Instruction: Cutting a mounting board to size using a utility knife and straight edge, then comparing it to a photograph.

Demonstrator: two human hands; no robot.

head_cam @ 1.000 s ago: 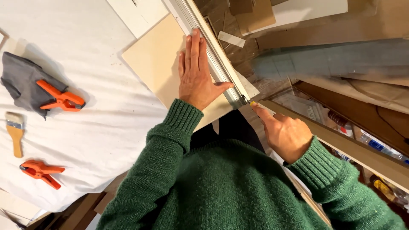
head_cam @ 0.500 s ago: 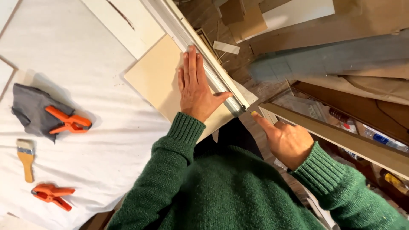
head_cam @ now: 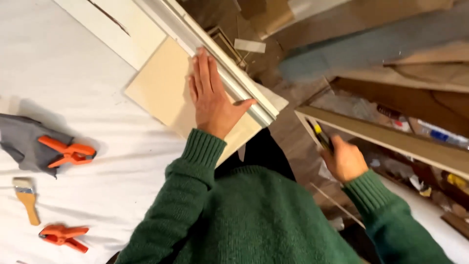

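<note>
- Head view, looking down: one person in a dark green sweater works at a white worktop (head_cam: pixel 73 73) that fills the left half of the scene.
- One left hand (head_cam: pixel 212 100) lies flat, palm down, with its fingers (head_cam: pixel 201 68) straight, close together and pointing away from the body, and the thumb spread to the right.
- That hand presses on one cream board (head_cam: pixel 163 88), a flat square sheet lying at the worktop's right edge; the fingertips touch one long white straightedge (head_cam: pixel 220 66) that runs diagonally along the board's far side.
- One right hand (head_cam: pixel 344 159) is held off the worktop, to the right of the body and well apart from the board, above a cluttered floor.
- Its fingers are curled tight around one utility knife (head_cam: pixel 320 137) with a yellow and black body, which points up and to the left.
- Two orange spring clamps lie on the left of the worktop: the upper clamp (head_cam: pixel 68 151) rests on one crumpled grey cloth (head_cam: pixel 22 144), and the lower clamp (head_cam: pixel 63 235) lies near the bottom edge.
- One small paintbrush (head_cam: pixel 27 199) with a wooden handle lies between the two clamps, near the left edge.
- One wooden shelf rail (head_cam: pixel 391 139) runs just beyond the right hand, with small items below it too blurred to tell.
</note>
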